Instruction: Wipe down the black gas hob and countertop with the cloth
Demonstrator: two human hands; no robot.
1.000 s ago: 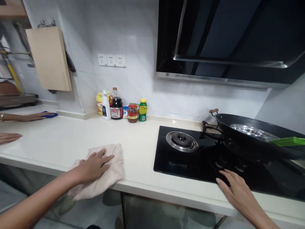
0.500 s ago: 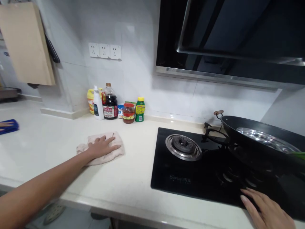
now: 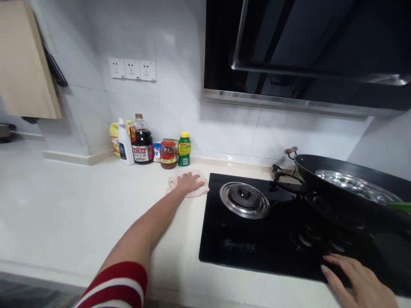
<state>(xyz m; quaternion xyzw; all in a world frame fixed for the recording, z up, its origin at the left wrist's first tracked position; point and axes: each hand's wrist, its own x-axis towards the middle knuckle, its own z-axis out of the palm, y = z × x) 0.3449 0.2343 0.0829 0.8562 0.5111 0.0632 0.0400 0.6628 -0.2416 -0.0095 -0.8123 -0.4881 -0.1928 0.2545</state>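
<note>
My left hand point(image 3: 190, 183) lies flat with fingers spread on a pale pink cloth point(image 3: 175, 182), pressing it against the white countertop. The cloth is bunched at its left side, and its right edge reaches the left edge of the black gas stove point(image 3: 244, 237). At the lower right, my right hand point(image 3: 362, 280) is at the stove's front edge, thumb and fingers apart, with nothing in it. Just behind the cloth stand a red-lidded jar point(image 3: 168, 155) and a green bottle with a yellow cap point(image 3: 184, 149).
A soy sauce bottle point(image 3: 143, 147) and a white spray bottle point(image 3: 125, 145) stand along the wall. A black wok point(image 3: 308, 175) holding a shiny metal piece sits on the right burner. The range hood point(image 3: 289, 96) overhangs the stove. A cutting board point(image 3: 28, 64) hangs at left.
My left hand has slid the cloth rightward and slightly back along the counter, up to the stove's edge. The view has shifted a little; my right hand stays in place.
</note>
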